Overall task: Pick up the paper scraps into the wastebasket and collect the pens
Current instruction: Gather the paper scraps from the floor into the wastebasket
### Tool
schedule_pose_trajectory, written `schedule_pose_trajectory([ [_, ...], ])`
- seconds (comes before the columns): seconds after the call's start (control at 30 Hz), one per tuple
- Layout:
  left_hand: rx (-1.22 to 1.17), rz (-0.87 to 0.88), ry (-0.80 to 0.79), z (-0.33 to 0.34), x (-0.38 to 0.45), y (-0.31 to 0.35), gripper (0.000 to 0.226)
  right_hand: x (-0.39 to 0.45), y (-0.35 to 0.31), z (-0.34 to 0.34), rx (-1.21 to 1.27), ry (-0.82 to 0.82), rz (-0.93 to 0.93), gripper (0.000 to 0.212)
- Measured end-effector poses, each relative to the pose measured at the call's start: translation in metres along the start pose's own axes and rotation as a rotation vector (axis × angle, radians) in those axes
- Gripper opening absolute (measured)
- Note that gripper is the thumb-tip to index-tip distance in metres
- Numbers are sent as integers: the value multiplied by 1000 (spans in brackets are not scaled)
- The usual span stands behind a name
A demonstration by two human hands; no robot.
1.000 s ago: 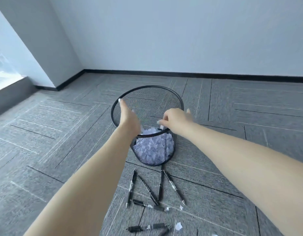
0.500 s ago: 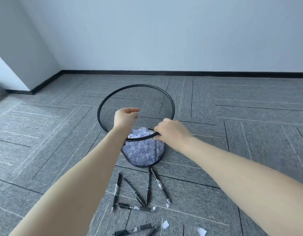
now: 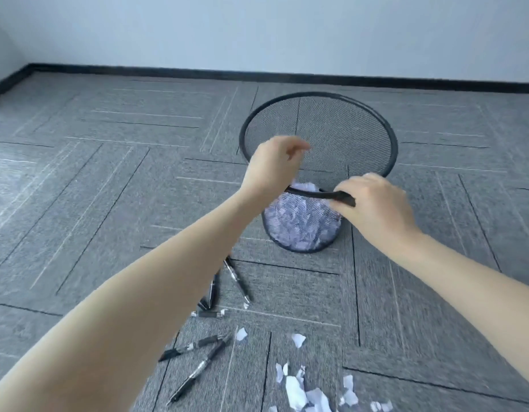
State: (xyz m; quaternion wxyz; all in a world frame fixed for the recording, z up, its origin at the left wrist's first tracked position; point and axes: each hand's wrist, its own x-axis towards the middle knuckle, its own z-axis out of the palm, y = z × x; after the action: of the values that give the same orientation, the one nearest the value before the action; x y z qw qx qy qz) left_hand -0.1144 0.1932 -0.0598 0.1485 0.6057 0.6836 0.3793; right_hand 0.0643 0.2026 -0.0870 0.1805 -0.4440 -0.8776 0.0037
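head view: the black mesh wastebasket stands on grey carpet, its bottom full of white paper. the right hand pinches the near rim between thumb and curled fingers. the left hand hangs over the basket's left rim, fingers loosely curled and blurred, holding nothing visible. black pens lie scattered near the basket's base, and loose paper scraps lie further toward the camera.
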Motion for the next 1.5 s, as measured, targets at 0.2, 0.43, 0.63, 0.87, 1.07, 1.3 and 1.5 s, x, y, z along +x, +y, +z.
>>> schedule_pose_trajectory([
  [0.2,-242,-230,423,28,-149,-43,22,-51,3,1,222,167,34,23],
  [0.43,81,-702,-17,75,-262,-141,35,-159,-33,95,425,24,26,41],
  [0.63,276,-691,-216,73,-230,-175,40,-194,-65,152,412,-516,184,34],
  [0.87,490,-447,-270,77,-228,-174,33,-195,-73,157,339,-643,155,40],
  [1.07,377,-437,-254,92,-225,-157,27,-196,-69,161,290,-558,127,32],
  [1.3,397,-368,-327,93,-213,-159,16,-197,-66,162,343,-560,178,26],
  [1.5,305,-407,-233,89,-260,-135,19,-201,-65,163,413,-538,337,16],
])
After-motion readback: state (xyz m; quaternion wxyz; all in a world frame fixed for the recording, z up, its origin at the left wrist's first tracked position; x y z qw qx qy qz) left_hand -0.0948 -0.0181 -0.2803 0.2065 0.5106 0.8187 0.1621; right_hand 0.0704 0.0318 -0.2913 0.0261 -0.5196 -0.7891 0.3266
